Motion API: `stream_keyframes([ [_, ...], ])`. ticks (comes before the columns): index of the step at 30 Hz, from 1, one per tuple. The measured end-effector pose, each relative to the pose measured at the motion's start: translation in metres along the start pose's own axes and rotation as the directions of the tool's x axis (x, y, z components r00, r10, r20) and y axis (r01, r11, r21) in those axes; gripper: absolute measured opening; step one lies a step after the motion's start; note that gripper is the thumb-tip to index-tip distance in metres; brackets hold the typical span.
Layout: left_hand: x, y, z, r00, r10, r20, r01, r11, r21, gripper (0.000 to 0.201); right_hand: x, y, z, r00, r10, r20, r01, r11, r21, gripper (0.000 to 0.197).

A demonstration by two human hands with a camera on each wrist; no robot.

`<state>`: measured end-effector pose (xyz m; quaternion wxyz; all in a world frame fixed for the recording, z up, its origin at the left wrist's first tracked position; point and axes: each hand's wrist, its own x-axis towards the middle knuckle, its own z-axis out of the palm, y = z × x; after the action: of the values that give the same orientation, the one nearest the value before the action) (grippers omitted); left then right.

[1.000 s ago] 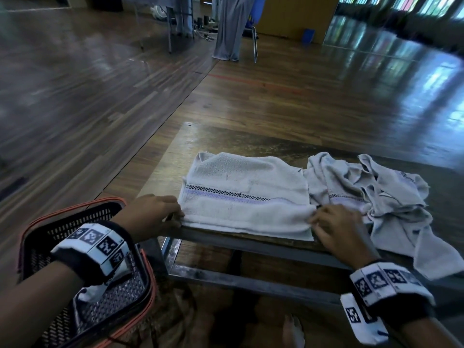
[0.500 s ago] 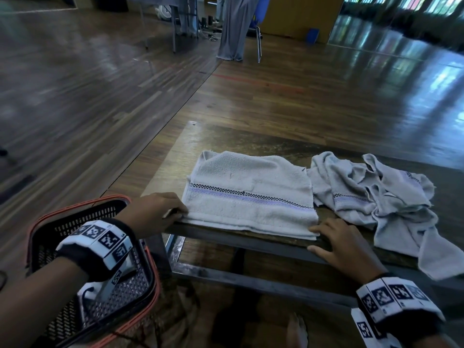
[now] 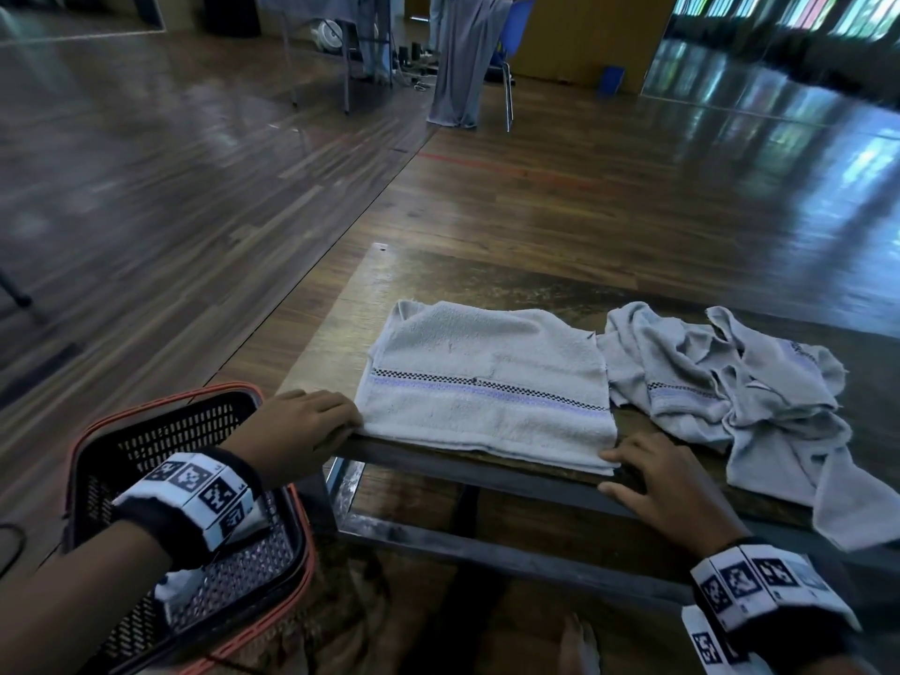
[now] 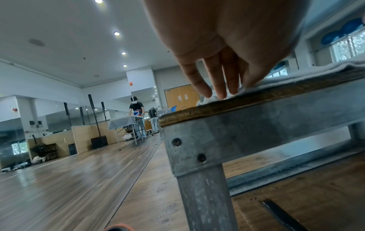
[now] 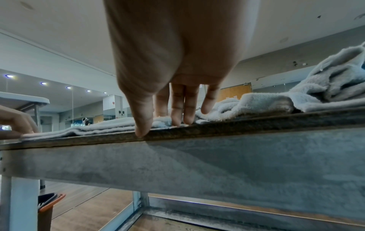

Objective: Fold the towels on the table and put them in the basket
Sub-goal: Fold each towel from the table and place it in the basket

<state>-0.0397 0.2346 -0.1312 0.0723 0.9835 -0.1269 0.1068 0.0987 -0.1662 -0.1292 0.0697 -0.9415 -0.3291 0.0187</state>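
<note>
A grey towel [image 3: 487,382] with a checkered and purple stripe lies folded flat at the near edge of the low wooden table [image 3: 438,280]. My left hand [image 3: 311,421] rests at its near left corner, fingers straight and touching the cloth [image 4: 256,84]. At the near right corner my right hand [image 3: 647,472] lies with straight fingers [image 5: 177,109] on the table edge against the folded towel [image 5: 98,126]. A second grey towel [image 3: 730,387] sits crumpled on the right, one end hanging over the table's front. The black basket [image 3: 160,421] with an orange rim stands on the floor at left.
The table has a metal frame and leg [image 4: 201,187] under the wooden top. A white cloth [image 3: 180,584] lies inside the basket. Wooden floor surrounds the table. Far back stand a chair draped with grey fabric [image 3: 462,60] and other people at a table [image 4: 136,115].
My right hand slid off the towel's right edge toward me to the near right corner at the table edge. My left hand stayed at the left corner.
</note>
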Motion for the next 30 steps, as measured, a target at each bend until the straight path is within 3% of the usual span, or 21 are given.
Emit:
stream_keyframes([
  [3, -0.001, -0.004, 0.003, 0.999, 0.034, 0.014, -0.034, 0.999, 0.016, 0.020, 0.000, -0.001, 0.003, 1.000, -0.004, -0.023, 0.005, 1.000, 0.022, 0.033],
  [7, 0.000, -0.007, 0.004, 0.997, 0.071, 0.019, -0.072, 0.996, 0.049, 0.031, -0.001, -0.003, 0.005, 1.000, -0.013, -0.020, 0.013, 0.999, 0.036, 0.031],
  [10, 0.005, -0.005, 0.002, 0.997, 0.081, -0.001, -0.080, 0.995, 0.050, 0.017, -0.001, -0.003, 0.006, 0.998, -0.030, -0.051, 0.033, 0.998, 0.058, 0.025],
  [15, 0.008, -0.003, -0.001, 0.996, -0.087, -0.018, 0.083, 0.981, -0.173, 0.013, -0.004, 0.001, -0.001, 0.995, -0.043, -0.091, 0.052, 0.993, 0.102, 0.013],
  [19, 0.006, 0.009, -0.012, 0.990, -0.133, -0.035, 0.120, 0.959, -0.255, 0.012, -0.012, 0.001, -0.015, 0.988, 0.004, -0.153, 0.022, 0.986, 0.164, 0.013],
  [22, -0.002, 0.021, -0.026, 0.979, -0.164, -0.121, 0.117, 0.939, -0.323, 0.012, -0.023, -0.002, -0.035, 0.975, 0.053, -0.217, -0.003, 0.975, 0.224, 0.018],
  [25, -0.010, 0.036, -0.048, 0.958, -0.188, -0.217, 0.082, 0.903, -0.422, 0.022, -0.042, -0.006, -0.060, 0.938, 0.047, -0.344, 0.061, 0.953, 0.295, 0.024],
  [27, -0.013, 0.047, -0.068, 0.930, -0.204, -0.306, 0.037, 0.880, -0.474, 0.009, -0.055, -0.008, -0.078, 0.903, 0.066, -0.424, 0.105, 0.924, 0.368, 0.033],
  [30, -0.011, 0.060, -0.107, 0.878, -0.223, -0.423, -0.013, 0.872, -0.489, 0.008, -0.065, -0.012, -0.110, 0.879, 0.113, -0.464, 0.129, 0.879, 0.458, 0.032],
])
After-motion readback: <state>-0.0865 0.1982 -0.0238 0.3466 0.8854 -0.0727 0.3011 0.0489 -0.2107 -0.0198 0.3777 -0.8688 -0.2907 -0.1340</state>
